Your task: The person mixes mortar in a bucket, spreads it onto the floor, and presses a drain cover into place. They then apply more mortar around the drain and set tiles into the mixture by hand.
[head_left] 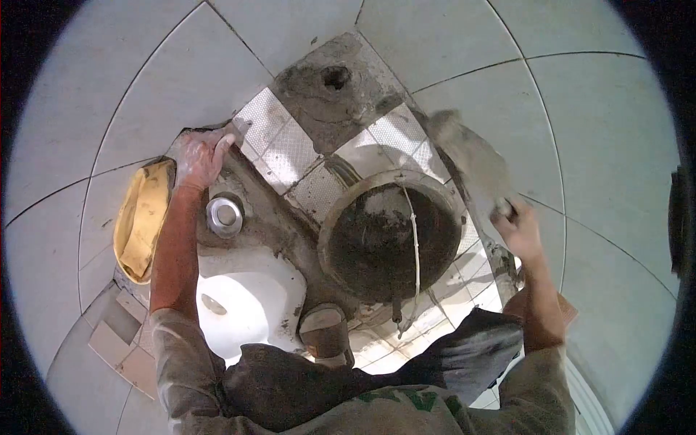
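My right hand (518, 225) is wrapped around the handle of a trowel (471, 156). Its blade, smeared grey and blurred, lies along the lower wall tiles on the right. On the left, my left hand (203, 156) leans at the wall's base beside the floor tiles, its thumb apart and nothing visible in it. Just below it sits a round metal ring (225, 216) on the mortar-covered floor. Between my arms stands a round dark basin (332, 210) with grey residue inside. A white cord (415, 239) runs across it.
A yellow container (138, 217) stands by the left wall. The white toilet pan (250, 293) is set in the floor near my left forearm. Bare cement with a hole (336, 77) fills the far corner. Loose tile pieces (119, 344) lie at lower left.
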A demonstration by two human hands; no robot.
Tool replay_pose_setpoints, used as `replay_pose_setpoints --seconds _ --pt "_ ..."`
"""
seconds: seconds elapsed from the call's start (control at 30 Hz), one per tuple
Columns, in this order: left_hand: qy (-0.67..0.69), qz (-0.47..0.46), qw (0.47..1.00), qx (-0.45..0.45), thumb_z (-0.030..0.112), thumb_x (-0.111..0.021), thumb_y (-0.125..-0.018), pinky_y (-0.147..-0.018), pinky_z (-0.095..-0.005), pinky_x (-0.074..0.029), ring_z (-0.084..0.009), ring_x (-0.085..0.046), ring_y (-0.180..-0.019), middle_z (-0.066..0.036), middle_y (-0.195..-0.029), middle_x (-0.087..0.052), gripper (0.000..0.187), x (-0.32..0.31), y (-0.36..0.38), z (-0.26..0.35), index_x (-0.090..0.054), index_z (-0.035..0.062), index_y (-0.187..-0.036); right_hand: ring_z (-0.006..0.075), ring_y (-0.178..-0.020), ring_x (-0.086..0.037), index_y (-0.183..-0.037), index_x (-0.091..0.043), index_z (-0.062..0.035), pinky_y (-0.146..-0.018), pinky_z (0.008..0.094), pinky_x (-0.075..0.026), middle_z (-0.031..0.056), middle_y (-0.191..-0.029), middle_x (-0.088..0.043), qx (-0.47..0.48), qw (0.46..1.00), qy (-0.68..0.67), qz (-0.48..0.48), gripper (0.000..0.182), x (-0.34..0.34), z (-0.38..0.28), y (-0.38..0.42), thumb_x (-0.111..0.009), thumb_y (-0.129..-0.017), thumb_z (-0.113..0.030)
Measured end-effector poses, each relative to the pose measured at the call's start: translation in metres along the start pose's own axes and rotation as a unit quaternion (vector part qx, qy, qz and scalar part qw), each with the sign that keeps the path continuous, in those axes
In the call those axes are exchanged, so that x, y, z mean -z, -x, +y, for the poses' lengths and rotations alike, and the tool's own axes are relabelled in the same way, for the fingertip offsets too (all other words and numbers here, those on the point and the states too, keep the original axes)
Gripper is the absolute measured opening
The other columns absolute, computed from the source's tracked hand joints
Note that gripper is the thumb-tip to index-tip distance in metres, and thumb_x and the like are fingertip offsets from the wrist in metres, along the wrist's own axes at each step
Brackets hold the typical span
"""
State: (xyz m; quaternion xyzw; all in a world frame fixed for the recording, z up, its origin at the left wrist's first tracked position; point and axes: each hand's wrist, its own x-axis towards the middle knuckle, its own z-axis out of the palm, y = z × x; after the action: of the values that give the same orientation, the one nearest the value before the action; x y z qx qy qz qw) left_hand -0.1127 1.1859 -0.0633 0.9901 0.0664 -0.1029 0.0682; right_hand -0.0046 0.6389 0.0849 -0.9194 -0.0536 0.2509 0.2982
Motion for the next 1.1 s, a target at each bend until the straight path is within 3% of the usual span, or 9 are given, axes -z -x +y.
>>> replay_pose_setpoints --seconds 0.03,0.2,0.3,0.47,0.57,0.67,0.9,0.97,1.1 --pt "0.015 -0.009 1.000 0.005 0.045 -0.037 -0.097 -0.096 -0.0434 -0.037 -0.0321 -0.061 -0.094 -0.017 -0.096 -0.068 0.051 -0.003 -0.001 -0.002 -0.068 0.0039 -0.100 0.0124 -0.070 -0.052 -0.088 -0.054 -0.0016 -0.062 0.0286 -0.043 0.0049 -0.073 -0.053 0.012 0.998 0.056 -0.027 0.013 -0.007 -0.003 -0.023 -0.060 -0.077 -0.005" --pt "0.042 0.038 0.998 0.023 0.043 -0.038 -0.097 -0.095 -0.0419 -0.038 -0.0319 -0.061 -0.096 -0.017 -0.098 -0.067 0.049 0.001 -0.001 0.005 -0.068 0.0037 -0.098 0.0091 -0.067 -0.043 -0.084 -0.056 -0.0032 -0.060 0.0248 -0.038 -0.0012 -0.069 -0.047 0.007 0.991 0.036 -0.128 0.015 -0.073 0.021 -0.131 -0.067 -0.078 -0.012" --pt "0.062 0.056 0.996 0.014 0.042 -0.039 -0.097 -0.093 -0.0416 -0.039 -0.0321 -0.061 -0.097 -0.017 -0.097 -0.067 0.048 0.006 -0.003 0.010 -0.067 0.0033 -0.099 0.0174 -0.067 -0.055 -0.084 -0.059 -0.0025 -0.064 0.0314 -0.045 0.0063 -0.068 -0.055 0.023 0.988 0.011 -0.151 0.025 -0.102 0.010 -0.161 -0.073 -0.076 -0.021" --pt "0.047 0.054 0.997 0.021 0.041 -0.040 -0.097 -0.092 -0.0414 -0.040 -0.0331 -0.060 -0.098 -0.017 -0.098 -0.067 0.046 0.008 -0.004 0.009 -0.066 0.0037 -0.101 0.0149 -0.058 -0.052 -0.091 -0.062 -0.0018 -0.055 0.0332 -0.046 0.0039 -0.066 -0.055 -0.199 0.941 -0.136 -0.238 0.027 -0.126 0.032 -0.204 -0.071 -0.078 -0.024" --pt "0.065 0.018 0.997 0.039 0.042 -0.038 -0.098 -0.097 -0.0424 -0.038 -0.0352 -0.057 -0.103 -0.018 -0.103 -0.065 0.049 0.008 -0.005 0.011 -0.065 0.0011 -0.103 0.0108 -0.051 -0.050 -0.110 -0.062 -0.0026 -0.043 0.0278 -0.042 0.0026 -0.068 -0.057 -0.198 0.935 -0.093 -0.278 0.041 -0.119 0.001 -0.210 -0.069 -0.081 -0.029" --pt "0.055 0.034 0.996 0.053 0.042 -0.039 -0.098 -0.097 -0.0423 -0.038 -0.0349 -0.057 -0.104 -0.018 -0.103 -0.065 0.049 0.006 -0.003 0.010 -0.065 0.0008 -0.103 0.0106 -0.054 -0.051 -0.110 -0.062 -0.0024 -0.046 0.0270 -0.043 0.0019 -0.068 -0.056 -0.201 0.928 -0.078 -0.305 0.039 -0.121 0.008 -0.226 -0.066 -0.084 -0.031" --pt "0.088 0.039 0.994 0.047 0.038 -0.043 -0.097 -0.095 -0.0430 -0.039 -0.0369 -0.057 -0.101 -0.019 -0.103 -0.065 0.043 0.004 -0.004 0.006 -0.065 0.0014 -0.103 0.0323 -0.085 -0.066 -0.103 -0.064 -0.0022 -0.078 0.0435 -0.051 0.0178 -0.091 -0.068 -0.046 0.986 0.017 -0.160 0.045 -0.159 0.059 -0.244 -0.050 -0.091 -0.043" --pt "0.093 0.035 0.994 0.046 0.038 -0.044 -0.097 -0.094 -0.0435 -0.039 -0.0376 -0.057 -0.101 -0.019 -0.102 -0.065 0.042 0.006 -0.004 0.008 -0.064 0.0022 -0.104 0.0409 -0.101 -0.061 -0.104 -0.063 0.0000 -0.088 0.0500 -0.047 0.0260 -0.103 -0.064 0.008 0.960 0.263 -0.098 0.047 -0.156 0.025 -0.233 -0.043 -0.094 -0.042" --pt "0.071 0.045 0.994 0.070 0.037 -0.047 -0.095 -0.093 -0.0420 -0.040 -0.0354 -0.060 -0.094 -0.014 -0.095 -0.068 0.037 0.002 -0.003 0.006 -0.066 0.0057 -0.101 0.0431 -0.100 -0.060 -0.101 -0.062 0.0014 -0.088 0.0522 -0.046 0.0277 -0.101 -0.063 0.028 0.958 0.274 -0.083 0.049 -0.166 0.024 -0.241 -0.036 -0.097 -0.039"
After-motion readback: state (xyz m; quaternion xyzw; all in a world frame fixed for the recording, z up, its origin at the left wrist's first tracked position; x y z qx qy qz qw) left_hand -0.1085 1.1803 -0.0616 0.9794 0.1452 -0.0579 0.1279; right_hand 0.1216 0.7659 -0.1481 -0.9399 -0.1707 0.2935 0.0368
